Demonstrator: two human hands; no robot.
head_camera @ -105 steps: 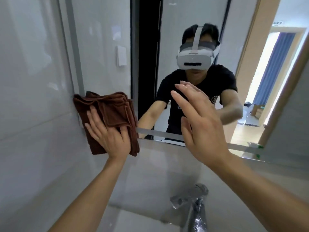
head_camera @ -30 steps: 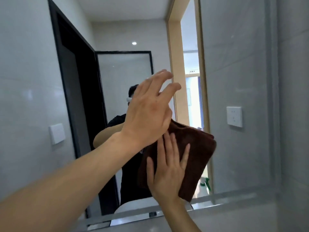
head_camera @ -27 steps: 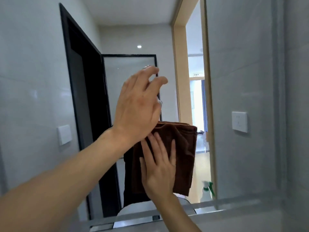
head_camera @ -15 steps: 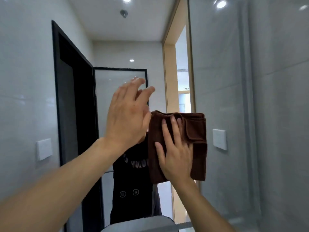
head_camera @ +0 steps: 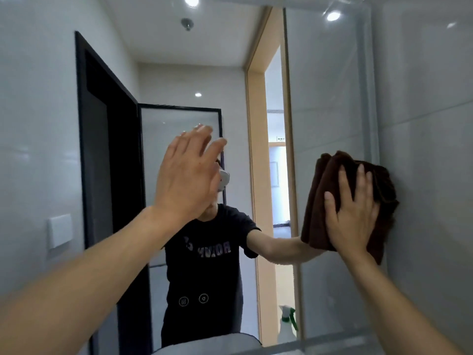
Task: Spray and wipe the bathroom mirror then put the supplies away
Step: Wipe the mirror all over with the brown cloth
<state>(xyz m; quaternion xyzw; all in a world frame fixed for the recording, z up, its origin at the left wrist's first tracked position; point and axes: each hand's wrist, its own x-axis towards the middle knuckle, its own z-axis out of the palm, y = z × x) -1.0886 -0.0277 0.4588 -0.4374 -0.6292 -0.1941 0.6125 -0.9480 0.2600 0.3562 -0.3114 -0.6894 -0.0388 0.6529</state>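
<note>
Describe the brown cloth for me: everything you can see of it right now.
The brown cloth is dark, soft-looking terry or microfibre, folded into several thick layers whose rounded folds show along its top and left edges. It lies flat against the mirror near the mirror's right edge, at about head height. The right hand presses it to the glass with a flat palm and straight, spread fingers, covering its middle. The cloth's right side reaches the mirror's edge. Nothing else touches it; whether it is damp cannot be told.
</note>
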